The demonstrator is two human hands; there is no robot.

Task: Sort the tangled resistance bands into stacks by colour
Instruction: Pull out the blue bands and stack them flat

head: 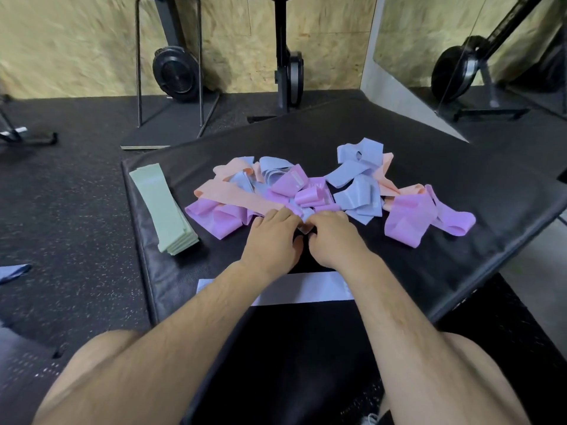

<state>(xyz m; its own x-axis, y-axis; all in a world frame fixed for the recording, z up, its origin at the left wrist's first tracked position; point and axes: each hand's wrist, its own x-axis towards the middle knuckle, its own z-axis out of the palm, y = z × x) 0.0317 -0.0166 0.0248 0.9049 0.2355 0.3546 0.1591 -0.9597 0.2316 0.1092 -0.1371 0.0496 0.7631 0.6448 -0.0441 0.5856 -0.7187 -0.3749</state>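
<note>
Left hand (271,237) and right hand (336,239), fingers curled, both pinched a pale blue band (307,214) at six o'clock of the tangled pile (306,193); the green stack (165,210) lay at nine o'clock.

Soft, even indoor light is falling from above, throwing only faint shadows on the black mat (429,179), whose right edge is catching a dull sheen. Motion blur is smearing the chipboard wall (61,41) at upper left, and wide-angle distortion is bending the frame's edges.
</note>
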